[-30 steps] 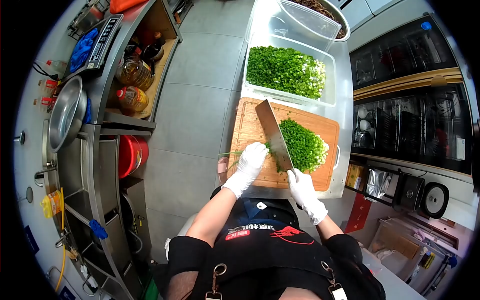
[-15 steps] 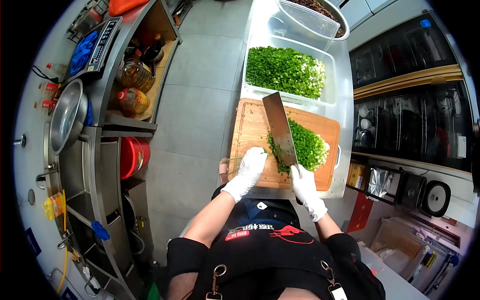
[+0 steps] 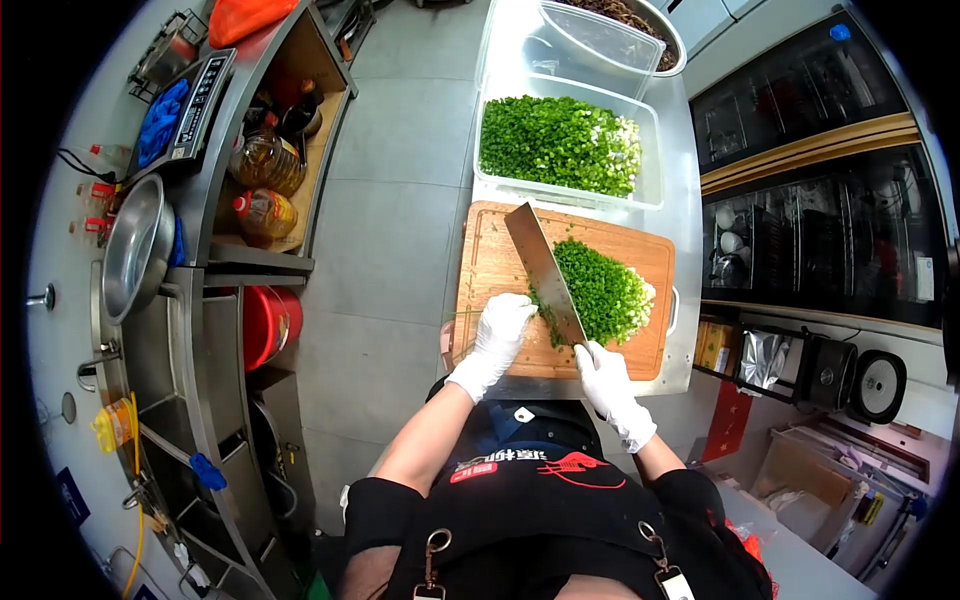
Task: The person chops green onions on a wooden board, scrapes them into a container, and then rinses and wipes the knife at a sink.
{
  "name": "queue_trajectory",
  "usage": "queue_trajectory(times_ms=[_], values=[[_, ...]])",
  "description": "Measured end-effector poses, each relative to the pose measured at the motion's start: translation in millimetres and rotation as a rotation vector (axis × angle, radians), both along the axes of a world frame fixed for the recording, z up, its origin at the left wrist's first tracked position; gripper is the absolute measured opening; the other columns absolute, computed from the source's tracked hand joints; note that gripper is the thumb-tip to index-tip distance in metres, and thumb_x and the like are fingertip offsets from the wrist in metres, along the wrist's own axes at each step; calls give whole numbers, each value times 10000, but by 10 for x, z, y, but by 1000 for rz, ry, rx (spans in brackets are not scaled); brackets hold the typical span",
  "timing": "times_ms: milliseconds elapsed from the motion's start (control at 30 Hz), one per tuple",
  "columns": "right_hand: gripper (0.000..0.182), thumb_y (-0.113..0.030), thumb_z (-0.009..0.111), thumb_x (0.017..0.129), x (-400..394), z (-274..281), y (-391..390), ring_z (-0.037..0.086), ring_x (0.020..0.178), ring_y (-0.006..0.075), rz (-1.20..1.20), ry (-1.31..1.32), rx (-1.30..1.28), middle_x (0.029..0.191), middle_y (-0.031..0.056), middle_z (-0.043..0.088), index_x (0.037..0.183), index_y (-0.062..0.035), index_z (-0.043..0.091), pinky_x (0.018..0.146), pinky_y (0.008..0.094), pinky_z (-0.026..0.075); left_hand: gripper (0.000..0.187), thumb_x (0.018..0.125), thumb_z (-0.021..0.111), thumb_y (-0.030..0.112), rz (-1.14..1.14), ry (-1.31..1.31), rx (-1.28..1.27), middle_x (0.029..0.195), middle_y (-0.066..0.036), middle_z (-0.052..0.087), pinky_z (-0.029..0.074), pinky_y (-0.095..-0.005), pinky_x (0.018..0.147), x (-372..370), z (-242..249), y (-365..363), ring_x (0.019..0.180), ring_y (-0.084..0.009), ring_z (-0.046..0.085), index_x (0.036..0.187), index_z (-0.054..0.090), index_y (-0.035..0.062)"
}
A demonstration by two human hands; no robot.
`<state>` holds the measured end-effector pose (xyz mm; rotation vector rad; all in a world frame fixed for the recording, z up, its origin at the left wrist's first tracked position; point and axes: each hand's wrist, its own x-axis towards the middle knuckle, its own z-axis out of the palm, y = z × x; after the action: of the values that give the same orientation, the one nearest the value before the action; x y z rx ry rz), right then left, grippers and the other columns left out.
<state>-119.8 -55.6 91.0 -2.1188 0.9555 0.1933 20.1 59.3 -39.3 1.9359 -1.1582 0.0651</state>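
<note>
My right hand (image 3: 607, 383), in a white glove, grips the handle of a cleaver (image 3: 546, 270). Its blade slants across the wooden cutting board (image 3: 487, 250), between my left hand and a pile of chopped scallions (image 3: 603, 293). White-gloved too, my left hand (image 3: 502, 335) has its fingers curled on a few thin scallion stalks, mostly hidden under it; green ends stick out to its left. Beyond the board, a clear plastic tub (image 3: 652, 150) holds more chopped scallions (image 3: 555, 140).
The board lies on a metal table (image 3: 680, 200). A large bowl (image 3: 677, 50) with dark brown contents stands at the far end. On the left are a metal basin (image 3: 140, 250), oil bottles (image 3: 268, 212) and a red bucket (image 3: 270, 325). Dark-fronted cabinets (image 3: 820, 230) flank the right.
The cleaver and my right hand have shifted left, bringing the blade nearer my left hand. My left hand stays at about the same spot, with less of the stalks showing.
</note>
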Motion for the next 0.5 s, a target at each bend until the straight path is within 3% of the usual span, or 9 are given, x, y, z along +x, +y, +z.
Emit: queue_trajectory(times_ms=[267,333,500], values=[[256,-232,528,954,-28,-130,28,635,749,430,73,-26,-68,768,259,641,910,4,617,685,491,497,178,768,689,52,81,19,-66,941,-89,639,478,-381,780,13,61,77,886,-277,611,938,640,71],[252,-231,525,953,-2,-90,21,633,743,431,77,31,-53,762,262,638,897,-3,616,688,498,493,189,763,674,55,9,-106,-38,954,-100,639,484,-379,780,69,70,161,892,-279,612,951,655,46],[268,-233,509,958,73,-212,70,626,722,438,126,39,-125,733,257,631,867,-3,612,673,502,488,197,752,640,53,-37,-106,90,944,-105,636,489,-375,780,52,150,190,882,-274,608,945,659,15]])
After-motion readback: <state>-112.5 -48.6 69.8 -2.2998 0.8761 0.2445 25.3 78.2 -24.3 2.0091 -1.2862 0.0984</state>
